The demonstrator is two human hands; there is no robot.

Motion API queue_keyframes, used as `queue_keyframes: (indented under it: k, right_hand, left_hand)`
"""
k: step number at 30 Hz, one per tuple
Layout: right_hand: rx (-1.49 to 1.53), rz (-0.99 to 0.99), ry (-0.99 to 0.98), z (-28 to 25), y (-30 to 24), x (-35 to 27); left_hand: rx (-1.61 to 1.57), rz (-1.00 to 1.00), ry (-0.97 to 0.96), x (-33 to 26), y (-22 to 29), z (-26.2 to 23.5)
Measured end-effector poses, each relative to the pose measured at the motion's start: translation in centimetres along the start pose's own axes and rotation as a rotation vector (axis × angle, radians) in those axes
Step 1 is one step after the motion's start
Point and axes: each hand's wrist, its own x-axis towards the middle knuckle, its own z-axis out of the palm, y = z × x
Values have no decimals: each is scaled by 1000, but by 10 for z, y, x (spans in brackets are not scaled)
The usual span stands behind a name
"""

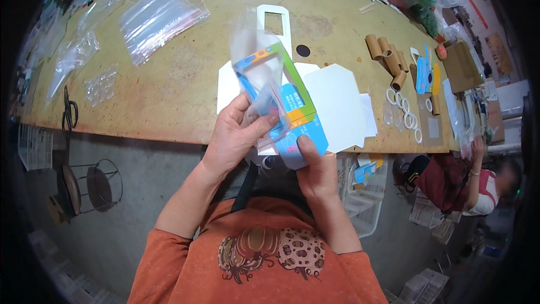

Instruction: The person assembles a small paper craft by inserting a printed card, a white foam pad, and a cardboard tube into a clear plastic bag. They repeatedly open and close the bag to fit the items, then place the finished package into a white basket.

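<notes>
In front of me, over the table's near edge, I hold a blue printed card package (300, 135) with a green and orange window frame. My right hand (319, 170) grips its lower right corner, thumb on top. A clear plastic bag (260, 73) lies over the frame's left side and sticks up past it. My left hand (242, 132) pinches this bag against the card between thumb and fingers. White die-cut card sheets (336, 104) lie under and beside the package, and a white piece with a square window (283, 22) stretches out behind it.
Clear bags (163, 19) lie at the back left, and black scissors (68, 110) at the left edge. Cardboard tubes (388, 56), white rings (409, 119) and a folded blue box (424, 73) lie to the right. A person (450, 183) works at far right; a stool (98, 187) stands left.
</notes>
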Motion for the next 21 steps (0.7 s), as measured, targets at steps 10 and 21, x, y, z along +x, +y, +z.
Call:
queue_keyframes:
  k: [10, 21]
  right_hand:
    - [65, 81, 12, -3, -3, 2]
    - [45, 44, 48, 0, -3, 2]
  left_hand:
    - [209, 111, -72, -14, -10, 1]
    - [389, -46, -64, -15, -2, 12]
